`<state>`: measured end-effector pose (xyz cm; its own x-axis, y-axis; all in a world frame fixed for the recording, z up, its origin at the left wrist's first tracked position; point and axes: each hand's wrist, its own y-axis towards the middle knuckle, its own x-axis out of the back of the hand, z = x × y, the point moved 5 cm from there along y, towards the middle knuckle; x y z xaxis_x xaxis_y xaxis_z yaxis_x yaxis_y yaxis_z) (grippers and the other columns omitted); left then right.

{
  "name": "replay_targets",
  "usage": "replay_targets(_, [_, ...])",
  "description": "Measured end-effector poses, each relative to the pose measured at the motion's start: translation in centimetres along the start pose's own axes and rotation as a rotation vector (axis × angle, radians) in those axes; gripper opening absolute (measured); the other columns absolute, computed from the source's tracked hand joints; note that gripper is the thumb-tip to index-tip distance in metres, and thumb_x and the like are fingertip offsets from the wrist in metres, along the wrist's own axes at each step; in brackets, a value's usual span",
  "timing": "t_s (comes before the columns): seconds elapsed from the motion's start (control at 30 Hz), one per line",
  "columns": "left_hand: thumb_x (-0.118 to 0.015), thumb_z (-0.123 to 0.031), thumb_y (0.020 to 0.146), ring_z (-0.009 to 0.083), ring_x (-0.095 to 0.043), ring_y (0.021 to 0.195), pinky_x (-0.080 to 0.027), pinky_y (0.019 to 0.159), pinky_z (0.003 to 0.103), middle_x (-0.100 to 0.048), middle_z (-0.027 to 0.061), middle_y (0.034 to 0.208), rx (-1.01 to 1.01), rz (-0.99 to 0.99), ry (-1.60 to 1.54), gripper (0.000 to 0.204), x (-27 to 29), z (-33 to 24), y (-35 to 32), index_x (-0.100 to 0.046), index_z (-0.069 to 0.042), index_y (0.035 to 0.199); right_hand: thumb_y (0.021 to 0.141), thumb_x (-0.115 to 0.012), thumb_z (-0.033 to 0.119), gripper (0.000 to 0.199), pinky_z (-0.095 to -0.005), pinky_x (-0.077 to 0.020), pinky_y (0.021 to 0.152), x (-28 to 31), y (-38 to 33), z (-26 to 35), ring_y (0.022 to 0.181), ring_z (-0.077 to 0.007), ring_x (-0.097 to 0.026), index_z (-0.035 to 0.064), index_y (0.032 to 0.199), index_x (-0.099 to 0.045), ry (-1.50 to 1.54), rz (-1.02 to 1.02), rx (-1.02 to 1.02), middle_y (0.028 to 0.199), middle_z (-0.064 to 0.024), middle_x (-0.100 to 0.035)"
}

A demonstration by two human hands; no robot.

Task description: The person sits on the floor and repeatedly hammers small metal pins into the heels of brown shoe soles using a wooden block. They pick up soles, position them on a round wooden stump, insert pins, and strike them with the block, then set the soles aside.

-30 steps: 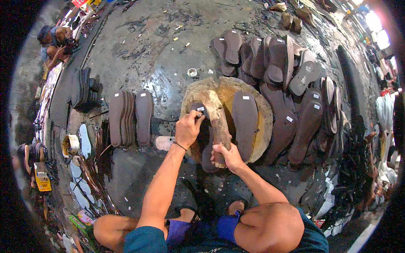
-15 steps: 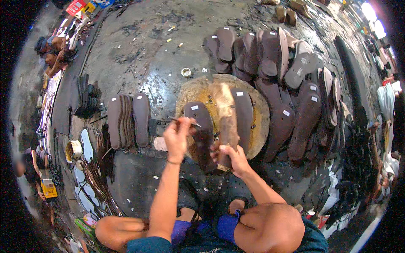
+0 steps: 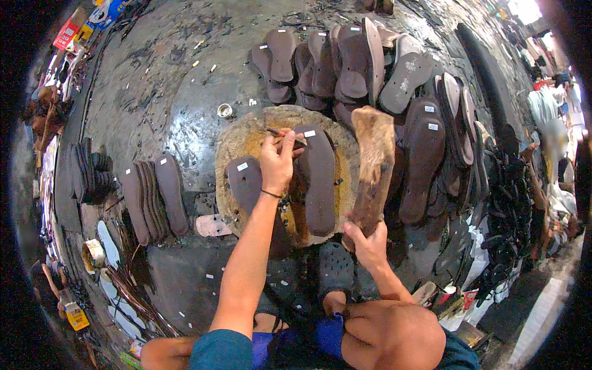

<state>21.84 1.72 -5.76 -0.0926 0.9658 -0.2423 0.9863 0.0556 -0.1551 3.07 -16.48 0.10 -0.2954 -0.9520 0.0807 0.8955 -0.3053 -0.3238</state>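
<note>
Dark concrete floor, wet-looking, littered w/ scraps. On it, centre, a round wooden block used as a work surface. Behind and to the right of the block a big heap of brown shoe soles; a smaller row of soles lies left of it, well apart. A small metal ring sits just beyond the block's far rim.

On the block: two dark soles side by side — long sole in the middle, shorter sole left of it. Right hand is clenched round the lower end of a thick wooden club, which stands tilted over the block's right edge. Left hand sits at the top end of the long sole, fingers pinched on a thin metal tool pressed near the sole's tip; whether it's a punch or blade I can't tell.

Risk, as I judge it: club is heavy, left fingers sit right by the tool head — a slightly off blow could hit knuckles. Tool could also skid on the sole, or the loose sole could shift.
</note>
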Motion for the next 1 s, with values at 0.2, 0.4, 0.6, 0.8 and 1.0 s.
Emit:
replay_targets(0.2, [-0.064,-0.019,0.098,0.0153,-0.07,0.086,-0.059,0.073,0.028,-0.071,0.0086,0.093,-0.062,0.015,0.214,0.02,-1.0,0.7,-0.1,-0.062,0.0,0.102,0.084,-0.07,0.006,0.03,-0.0302,-0.0533,0.073,1.5,-1.7,0.2,0.079,-0.0156,-0.065,-0.0003,0.11,-0.057,-0.066,-0.027,-0.007,0.091,-0.0061,-0.066])
replay_targets(0.4, [-0.069,-0.022,0.094,0.0157,-0.072,0.074,-0.053,0.063,0.03,-0.071,0.0096,0.079,-0.355,-0.034,0.6,0.02,-1.6,-1.3,-1.3,-0.068,-0.002,0.097,0.076,-0.078,0.019,0.081,-0.0369,-0.0535,0.078,1.3,-0.6,14.0,0.09,-0.0246,-0.065,0.0005,0.142,-0.036,0.358,0.092,0.266,0.096,-0.0113,-0.066])
replay_targets(0.6, [-0.072,-0.021,0.09,0.0273,-0.07,0.081,-0.053,0.072,0.035,-0.07,0.0146,0.087,-0.553,0.088,0.874,0.019,-2.7,-1.3,-2.3,-0.07,-0.004,0.097,0.082,-0.076,0.028,0.049,-0.0389,-0.0526,0.077,0.1,3.1,5.9,0.085,-0.0233,-0.064,0.0013,0.119,-0.057,0.134,0.258,0.436,0.095,-0.0089,-0.067])
replay_targets(0.8, [-0.065,-0.024,0.095,0.0303,-0.066,0.078,-0.054,0.079,0.039,-0.068,0.0151,0.083,-0.451,0.179,1.014,0.026,-1.9,1.2,-1.1,-0.059,0.001,0.092,0.088,-0.074,0.032,0.049,-0.036,-0.0525,0.086,-3.0,2.8,-4.4,0.093,-0.0179,-0.064,0.0012,0.121,-0.056,0.072,0.29,-0.312,0.101,-0.0084,-0.068])
replay_targets(1.0, [-0.061,-0.031,0.1,0.012,-0.06,0.069,-0.052,0.061,0.031,-0.064,0.0058,0.077,-0.262,-0.116,0.626,0.032,1.4,-2.9,0.7,-0.057,-0.001,0.093,0.091,-0.071,0.034,0.043,-0.0351,-0.0518,0.085,-4.0,3.9,-3.8,0.095,-0.0185,-0.064,0.001,0.116,-0.061,0.179,0.267,-0.291,0.101,-0.0076,-0.068])
